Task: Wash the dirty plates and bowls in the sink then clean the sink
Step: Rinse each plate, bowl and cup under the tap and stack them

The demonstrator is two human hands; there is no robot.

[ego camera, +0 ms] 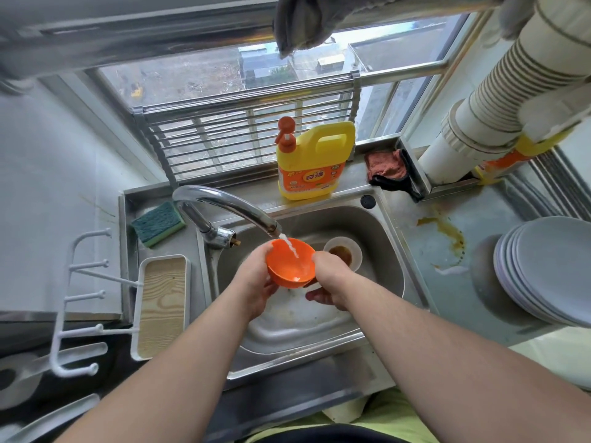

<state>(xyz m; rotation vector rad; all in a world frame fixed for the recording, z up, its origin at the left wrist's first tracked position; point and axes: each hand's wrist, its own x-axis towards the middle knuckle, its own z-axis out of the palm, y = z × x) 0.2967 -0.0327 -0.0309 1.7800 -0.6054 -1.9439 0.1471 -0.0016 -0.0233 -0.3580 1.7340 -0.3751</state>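
Between my two hands, under the tap (224, 206), sits the orange bowl (289, 263), tilted toward me with water running into it. My left hand (256, 276) curls its fingers round the near-left rim and my right hand (329, 279) cups the right side, fingertips hidden. I judge it light, stiff plastic, slick when wet, best held by rim and base.

Washing an orange bowl

Two hands, left hand (256, 276) and right hand (329, 282), hold the orange bowl (289, 266) under water from the tap (224, 206), over the sink (377, 251).
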